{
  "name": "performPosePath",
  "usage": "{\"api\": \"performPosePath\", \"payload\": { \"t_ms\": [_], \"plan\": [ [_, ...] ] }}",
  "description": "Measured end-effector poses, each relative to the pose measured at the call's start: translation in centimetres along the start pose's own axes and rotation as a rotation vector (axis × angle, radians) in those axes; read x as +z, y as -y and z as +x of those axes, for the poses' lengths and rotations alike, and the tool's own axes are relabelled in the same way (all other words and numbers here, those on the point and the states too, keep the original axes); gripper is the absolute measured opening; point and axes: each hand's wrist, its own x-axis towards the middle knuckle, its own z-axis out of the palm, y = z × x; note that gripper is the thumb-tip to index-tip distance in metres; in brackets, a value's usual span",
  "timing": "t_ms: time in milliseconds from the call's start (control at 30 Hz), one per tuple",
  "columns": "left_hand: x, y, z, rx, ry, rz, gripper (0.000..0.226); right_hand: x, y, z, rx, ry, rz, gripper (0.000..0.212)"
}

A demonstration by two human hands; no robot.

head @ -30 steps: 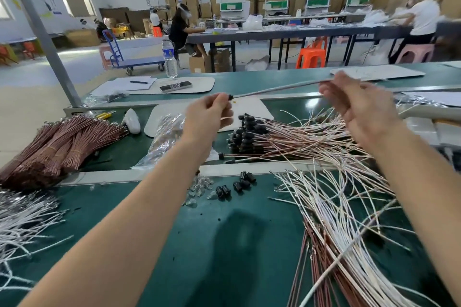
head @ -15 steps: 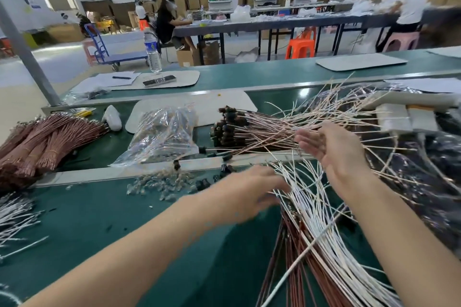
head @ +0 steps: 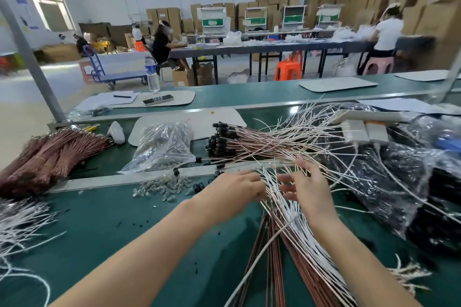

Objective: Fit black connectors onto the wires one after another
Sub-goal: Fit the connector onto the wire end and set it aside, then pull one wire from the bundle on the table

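A fan of loose white and brown wires (head: pixel 287 222) lies on the green table in front of me. My left hand (head: pixel 234 190) is at the bare ends of the white wires with its fingers bent; its fingertips are hidden among the ends, so a pinch cannot be made out. My right hand (head: pixel 305 188) hovers over the same ends with fingers spread and holds nothing. A few loose black connectors (head: pixel 199 185) lie just left of my left hand. Behind the metal strip lies a pile of wires fitted with black connectors (head: pixel 220 141).
A clear bag of small parts (head: pixel 162 148) and scattered clear pieces (head: pixel 159 188) sit to the left. Brown wire bundles (head: pixel 47 157) and white wires (head: pixel 17 227) lie at far left. Black plastic bags (head: pixel 389 182) and a white power strip (head: pixel 364 129) are at right.
A second ago both hands held one wire raised between them. That wire is no longer held, and both hands have dropped to the loose wire ends on the table.
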Motion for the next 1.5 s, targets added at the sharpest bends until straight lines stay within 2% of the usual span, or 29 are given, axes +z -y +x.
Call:
{"api": "performPosePath", "payload": {
  "t_ms": [67,167,300,433,600,700,867,933,1000,1167,1233,1300,1400,1500],
  "plan": [
    [-1.1,0.2,-0.5,-0.039,-0.04,-0.011,0.02,0.3,-0.5,-1.1,-0.067,0.007,-0.13,0.029],
    [-2.3,0.1,-1.1,-0.077,-0.176,-0.066,0.016,1.0,-0.9,-3.1,-0.188,0.11,-0.313,0.023],
    [-3.7,-0.3,-0.9,-0.032,-0.247,0.006,0.013,1.4,-1.3,-4.2,-0.278,0.216,-0.455,0.034],
    [-6.2,0.4,-0.1,-0.008,-0.32,0.098,0.033,1.1,-2.2,-4.2,-0.309,0.192,-0.617,0.022],
    [-10.7,1.0,-0.6,-0.075,-0.475,0.124,0.014,1.1,-3.4,-4.3,-0.35,0.157,-0.672,0.016],
    [-10.7,2.2,-4.0,-0.237,-0.589,0.117,0.01,1.3,-3.8,-4.3,-0.378,0.131,-0.699,0.028],
    [-4.4,4.2,-12.2,-0.782,-0.634,-0.01,0.013,2.1,-3.8,-4.0,-0.428,0.089,-0.78,0.043],
    [-1.9,4.5,-14.7,-0.94,-0.613,-0.057,0.015,2.5,-3.9,-3.7,-0.46,0.087,-0.815,0.041],
    [-0.2,4.7,-16.8,-1.024,-0.571,-0.076,0.015,3.2,-4.0,-3.2,-0.485,0.107,-0.842,0.038],
    [0.5,5.7,-19.4,-1.193,-0.329,-0.003,0.024,5.9,-3.9,-1.5,-0.516,0.135,-0.892,0.035],
    [0.3,5.2,-18.7,-1.129,-0.299,0.064,0.032,6.9,-3.5,-0.5,-0.521,0.119,-0.892,0.032],
    [0.4,4.0,-16.9,-0.972,-0.324,0.09,0.034,8.2,-2.5,0.6,-0.521,0.128,-0.894,0.027],
    [1.4,2.5,-12.9,-0.73,-0.336,0.049,0.029,10.8,-1.0,2.0,-0.51,0.243,-0.977,0.024],
    [3.3,1.6,-9.2,-0.614,-0.215,0.019,0.031,13.3,-0.6,2.9,-0.447,0.405,-1.176,0.031]
  ]
}}
